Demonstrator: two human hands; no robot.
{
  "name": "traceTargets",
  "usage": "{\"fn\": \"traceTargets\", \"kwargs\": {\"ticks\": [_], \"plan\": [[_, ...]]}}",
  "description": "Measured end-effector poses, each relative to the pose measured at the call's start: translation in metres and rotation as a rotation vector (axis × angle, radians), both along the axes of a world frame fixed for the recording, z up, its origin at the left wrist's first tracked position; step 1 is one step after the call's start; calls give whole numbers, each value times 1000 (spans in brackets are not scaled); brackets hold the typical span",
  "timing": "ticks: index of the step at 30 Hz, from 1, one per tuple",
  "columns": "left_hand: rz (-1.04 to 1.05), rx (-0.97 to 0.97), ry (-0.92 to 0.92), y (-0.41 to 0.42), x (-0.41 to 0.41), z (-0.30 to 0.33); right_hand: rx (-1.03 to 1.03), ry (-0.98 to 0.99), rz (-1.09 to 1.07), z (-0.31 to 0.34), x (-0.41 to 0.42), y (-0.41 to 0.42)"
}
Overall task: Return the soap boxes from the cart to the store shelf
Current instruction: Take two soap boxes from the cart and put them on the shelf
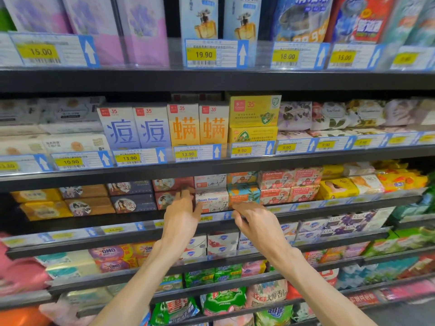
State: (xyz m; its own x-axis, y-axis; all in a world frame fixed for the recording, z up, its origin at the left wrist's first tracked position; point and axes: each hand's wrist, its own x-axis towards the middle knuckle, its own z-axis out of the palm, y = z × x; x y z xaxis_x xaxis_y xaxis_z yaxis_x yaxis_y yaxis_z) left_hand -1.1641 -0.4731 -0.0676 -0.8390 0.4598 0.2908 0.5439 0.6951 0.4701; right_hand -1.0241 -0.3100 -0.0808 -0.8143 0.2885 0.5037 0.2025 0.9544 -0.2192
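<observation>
Head view shows both hands up at the store shelf point(211, 228), at the row with the soap boxes. The left hand point(182, 214) is at the side of the white soap box point(211, 201), which sits at the front of the shelf. Its fingers point(186, 192) are spread and curl near the red box point(173, 198) next to it. I cannot tell if they press the white one. The right hand point(254, 220) is low by the shelf edge, just under the orange and blue soap box point(243, 195). Its fingers point(237, 208) are bent and hold nothing that I can see. The cart is not in view.

The boxes are packed tight and stacked two high. A hard push could knock the top boxes back or crooked. A bump from the left fingers could shove the red box out of line. If the right hand catches the price strip point(219, 216), a tag could pop off.
</observation>
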Motion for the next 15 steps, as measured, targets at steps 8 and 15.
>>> {"fn": "traceTargets", "kwargs": {"ticks": [8,15], "plan": [[-38,-63,285,-47,24,-2,5,-7,155,13,4,-22],[168,-71,273,-135,71,1,117,-25,396,23,-13,-53]]}}
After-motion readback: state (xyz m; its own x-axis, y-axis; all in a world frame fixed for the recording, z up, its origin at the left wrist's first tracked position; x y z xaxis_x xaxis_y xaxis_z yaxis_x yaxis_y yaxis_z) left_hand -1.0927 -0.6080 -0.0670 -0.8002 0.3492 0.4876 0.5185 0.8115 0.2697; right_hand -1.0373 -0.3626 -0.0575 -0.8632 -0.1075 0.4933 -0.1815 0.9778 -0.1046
